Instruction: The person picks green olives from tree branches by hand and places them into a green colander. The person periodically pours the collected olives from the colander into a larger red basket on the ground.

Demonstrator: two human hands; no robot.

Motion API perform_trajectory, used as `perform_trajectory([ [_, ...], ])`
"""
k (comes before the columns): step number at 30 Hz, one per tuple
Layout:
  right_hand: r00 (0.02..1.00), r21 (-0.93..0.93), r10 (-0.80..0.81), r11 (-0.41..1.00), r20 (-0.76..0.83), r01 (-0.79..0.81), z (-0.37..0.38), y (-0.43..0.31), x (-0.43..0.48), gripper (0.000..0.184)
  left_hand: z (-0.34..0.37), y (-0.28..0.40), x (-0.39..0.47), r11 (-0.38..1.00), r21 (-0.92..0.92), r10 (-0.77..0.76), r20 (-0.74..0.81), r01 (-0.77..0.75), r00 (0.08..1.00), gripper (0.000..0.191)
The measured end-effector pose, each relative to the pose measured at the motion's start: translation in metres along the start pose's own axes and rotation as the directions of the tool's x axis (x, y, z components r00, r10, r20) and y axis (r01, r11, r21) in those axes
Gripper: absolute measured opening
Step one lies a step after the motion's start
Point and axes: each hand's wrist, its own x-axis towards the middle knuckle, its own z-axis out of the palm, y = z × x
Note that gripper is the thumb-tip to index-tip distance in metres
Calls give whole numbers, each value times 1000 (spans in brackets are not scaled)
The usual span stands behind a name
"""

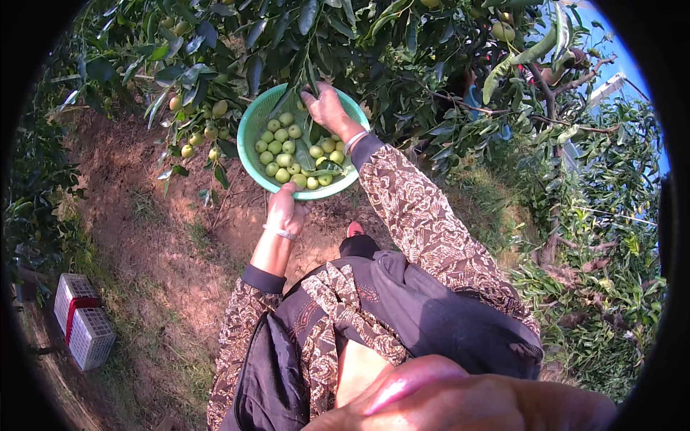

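My left hand (289, 209) grips the near rim of a green plastic colander basket (249, 167), its thumb over the edge. Inside lie several round green fruits (284, 160), most of them in the left and lower part, with a few green leaves (303, 156) among them. My right hand (326, 108) is over the far right part of the basket, its fingers bent among leaves of a branch that hangs into it. Whether a fruit is between those fingers is hidden.
Leafy branches with fruits (219, 109) hang at the upper left, close to the basket. A bare branch (579, 82) juts out at the upper right. White plastic crates (91, 336) with a red strap stand on the ground at the lower left. A person is partly visible behind the foliage.
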Motion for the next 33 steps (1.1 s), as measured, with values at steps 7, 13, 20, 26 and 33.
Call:
perform_trajectory([
  [7, 990, -112, 139, 985, 34, -134, -27, -22, -8, 18, 1, -6, -5, 999, -21, -24, 35, 24, 999, 43],
  [13, 956, -117, 248, 966, 160, -231, -40, -28, -12, 23, 3, -15, -13, 998, 9, -68, 82, 68, 994, 44],
  [20, 918, -543, -340, 819, -202, 184, -87, -78, 7, 41, -18, -32, -37, 998, 46, -39, 33, 37, 999, 38],
  [26, 831, 164, 32, 984, -555, 71, -110, -40, 141, 24, -20, -51, -69, 994, 92, -59, 18, 57, 998, 32],
  [33, 993, 620, 69, 784, -100, 8, -107, -87, 177, 17, -20, -62, -91, 988, 153, 18, -121, 1, 993, 24],
])
